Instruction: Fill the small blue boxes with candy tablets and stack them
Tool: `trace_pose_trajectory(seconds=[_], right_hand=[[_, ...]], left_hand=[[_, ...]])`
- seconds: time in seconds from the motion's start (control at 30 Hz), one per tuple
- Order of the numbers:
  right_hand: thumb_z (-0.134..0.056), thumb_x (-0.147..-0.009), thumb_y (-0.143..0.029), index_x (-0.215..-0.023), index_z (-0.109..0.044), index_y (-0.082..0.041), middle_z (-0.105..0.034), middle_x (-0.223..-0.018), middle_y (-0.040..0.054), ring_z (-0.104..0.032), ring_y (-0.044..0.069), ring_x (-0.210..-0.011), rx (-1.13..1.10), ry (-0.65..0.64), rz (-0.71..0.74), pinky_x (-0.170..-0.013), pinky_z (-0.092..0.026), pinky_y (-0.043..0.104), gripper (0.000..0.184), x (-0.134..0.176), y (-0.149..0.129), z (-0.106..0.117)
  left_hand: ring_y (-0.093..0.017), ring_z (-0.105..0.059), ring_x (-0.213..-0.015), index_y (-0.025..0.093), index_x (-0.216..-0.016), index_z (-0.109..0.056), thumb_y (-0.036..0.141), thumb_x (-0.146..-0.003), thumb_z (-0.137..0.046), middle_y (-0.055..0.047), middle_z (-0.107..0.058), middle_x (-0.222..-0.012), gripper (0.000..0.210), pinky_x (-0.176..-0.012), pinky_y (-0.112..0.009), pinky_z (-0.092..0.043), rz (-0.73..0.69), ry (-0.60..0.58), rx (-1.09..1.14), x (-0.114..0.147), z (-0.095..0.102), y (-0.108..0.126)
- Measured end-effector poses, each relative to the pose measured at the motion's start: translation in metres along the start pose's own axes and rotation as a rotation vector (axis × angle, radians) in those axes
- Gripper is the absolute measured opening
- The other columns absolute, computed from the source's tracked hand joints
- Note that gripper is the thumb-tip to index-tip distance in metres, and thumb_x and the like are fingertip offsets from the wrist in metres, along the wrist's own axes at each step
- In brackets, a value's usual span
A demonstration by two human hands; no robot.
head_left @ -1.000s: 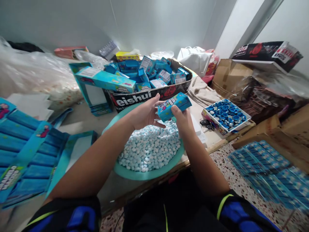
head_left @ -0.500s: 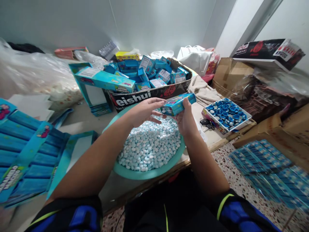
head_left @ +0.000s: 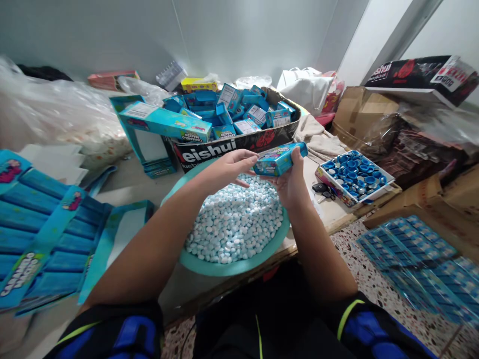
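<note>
My right hand (head_left: 293,182) grips a small blue candy box (head_left: 279,159) from its right side, thumb on top and fingers beneath. Close to the box's left end is my left hand (head_left: 232,172), its fingers stretched out and apart; whether a fingertip touches the box I cannot tell. Below both hands lies a round turquoise basin (head_left: 228,269) full of small white and pale blue candies (head_left: 232,224). Just behind the basin, a black-sided carton (head_left: 239,147) holds many small blue boxes (head_left: 245,114).
Flat blue printed cartons (head_left: 45,234) are stacked at the left, near a clear plastic bag (head_left: 56,109). On the right stand a tray of blue caps (head_left: 354,174), keys (head_left: 324,190) and brown cardboard boxes (head_left: 348,112). Wrapped blue packs (head_left: 407,259) lie lower right.
The candy box is tilted a little differently, showing more of its printed end. Both hands stay almost in place, and the whole view has shifted slightly.
</note>
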State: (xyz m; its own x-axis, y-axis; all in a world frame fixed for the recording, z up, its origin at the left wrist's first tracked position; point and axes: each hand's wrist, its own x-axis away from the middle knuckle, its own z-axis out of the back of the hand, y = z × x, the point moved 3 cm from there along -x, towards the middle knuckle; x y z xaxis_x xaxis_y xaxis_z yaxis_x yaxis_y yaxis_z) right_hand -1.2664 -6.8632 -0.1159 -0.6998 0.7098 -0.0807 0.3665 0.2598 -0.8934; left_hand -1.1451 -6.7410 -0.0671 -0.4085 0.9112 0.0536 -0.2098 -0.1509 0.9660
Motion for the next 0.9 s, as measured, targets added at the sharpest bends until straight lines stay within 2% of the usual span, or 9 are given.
trace_pose_trajectory(seconds=[0.1, 0.2, 0.3, 0.37, 0.5, 0.6, 0.73, 0.83, 0.9], right_hand=[[-0.047, -0.088, -0.082, -0.123, -0.066, -0.02, -0.076, -0.104, 0.0124, -0.076, 0.029, -0.11, -0.02, -0.028, -0.019, -0.082, -0.066, 0.041, 0.074, 0.002, -0.003, -0.002], [-0.049, -0.087, -0.084, -0.126, -0.065, -0.02, -0.077, -0.105, 0.0111, -0.075, 0.029, -0.114, -0.047, -0.038, -0.022, -0.084, -0.067, 0.04, 0.076, 0.003, -0.006, -0.006], [-0.057, -0.083, -0.083, -0.126, -0.065, -0.021, -0.078, -0.1, 0.0102, -0.076, 0.03, -0.112, -0.093, -0.062, -0.052, -0.084, -0.068, 0.04, 0.076, 0.001, -0.007, -0.011], [-0.058, -0.084, -0.081, -0.125, -0.066, -0.021, -0.079, -0.094, 0.0095, -0.078, 0.029, -0.107, -0.109, -0.096, -0.092, -0.083, -0.068, 0.041, 0.073, 0.0, -0.005, -0.013], [-0.044, -0.091, -0.082, -0.115, -0.071, -0.018, -0.076, -0.077, 0.009, -0.079, 0.03, -0.09, -0.099, -0.183, -0.155, -0.083, -0.067, 0.047, 0.073, 0.001, -0.005, -0.015], [-0.036, -0.092, -0.084, -0.102, -0.074, -0.016, -0.071, -0.066, 0.009, -0.077, 0.028, -0.076, -0.048, -0.227, -0.197, -0.086, -0.065, 0.049, 0.079, 0.001, -0.004, -0.014], [-0.031, -0.091, -0.09, -0.086, -0.074, -0.017, -0.071, -0.066, 0.0111, -0.073, 0.025, -0.07, 0.056, -0.184, -0.207, -0.087, -0.063, 0.048, 0.085, -0.001, -0.001, -0.011], [-0.039, -0.089, -0.091, -0.072, -0.069, -0.02, -0.065, -0.056, 0.0075, -0.068, 0.022, -0.063, 0.17, 0.004, -0.148, -0.084, -0.061, 0.048, 0.079, 0.002, 0.002, -0.004], [-0.053, -0.087, -0.085, -0.075, -0.067, -0.021, -0.065, -0.06, 0.0041, -0.065, 0.021, -0.064, 0.219, 0.167, 0.041, -0.084, -0.06, 0.047, 0.066, 0.009, -0.002, 0.002]], left_hand=[[-0.031, -0.073, -0.112, 0.02, -0.143, -0.061, 0.055, -0.085, -0.079, -0.016, -0.07, -0.134, 0.07, -0.077, -0.038, -0.067, -0.095, -0.114, -0.113, 0.002, -0.001, 0.001], [-0.033, -0.071, -0.116, 0.02, -0.152, -0.055, 0.05, -0.08, -0.084, -0.017, -0.066, -0.141, 0.084, -0.085, -0.042, -0.065, -0.28, -0.079, -0.341, 0.001, -0.001, -0.001], [-0.034, -0.067, -0.126, 0.02, -0.146, -0.061, 0.046, -0.081, -0.084, -0.016, -0.066, -0.141, 0.073, -0.103, -0.049, -0.061, -0.542, 0.049, -0.518, -0.002, -0.002, 0.0], [-0.032, -0.067, -0.126, 0.022, -0.141, -0.066, 0.044, -0.084, -0.083, -0.014, -0.069, -0.135, 0.064, -0.111, -0.05, -0.057, -0.655, 0.099, -0.582, -0.003, -0.003, 0.004], [-0.029, -0.071, -0.12, 0.027, -0.133, -0.073, 0.037, -0.089, -0.077, -0.01, -0.073, -0.13, 0.046, -0.109, -0.046, -0.059, -0.788, 0.18, -0.603, 0.0, -0.003, 0.017], [-0.028, -0.072, -0.119, 0.03, -0.127, -0.076, 0.034, -0.088, -0.076, -0.006, -0.076, -0.125, 0.038, -0.106, -0.045, -0.06, -0.779, 0.25, -0.582, 0.003, 0.001, 0.021], [-0.031, -0.068, -0.126, 0.031, -0.123, -0.077, 0.046, -0.082, -0.084, -0.006, -0.075, -0.129, 0.044, -0.099, -0.045, -0.062, -0.624, 0.372, -0.441, 0.004, 0.007, 0.013], [-0.032, -0.067, -0.127, 0.029, -0.124, -0.077, 0.051, -0.08, -0.086, -0.007, -0.073, -0.134, 0.05, -0.103, -0.046, -0.059, -0.537, 0.417, -0.318, 0.004, 0.01, 0.009], [-0.03, -0.069, -0.122, 0.026, -0.124, -0.075, 0.055, -0.079, -0.085, -0.008, -0.074, -0.13, 0.054, -0.104, -0.044, -0.058, -0.506, 0.433, -0.223, 0.004, 0.013, 0.01]])
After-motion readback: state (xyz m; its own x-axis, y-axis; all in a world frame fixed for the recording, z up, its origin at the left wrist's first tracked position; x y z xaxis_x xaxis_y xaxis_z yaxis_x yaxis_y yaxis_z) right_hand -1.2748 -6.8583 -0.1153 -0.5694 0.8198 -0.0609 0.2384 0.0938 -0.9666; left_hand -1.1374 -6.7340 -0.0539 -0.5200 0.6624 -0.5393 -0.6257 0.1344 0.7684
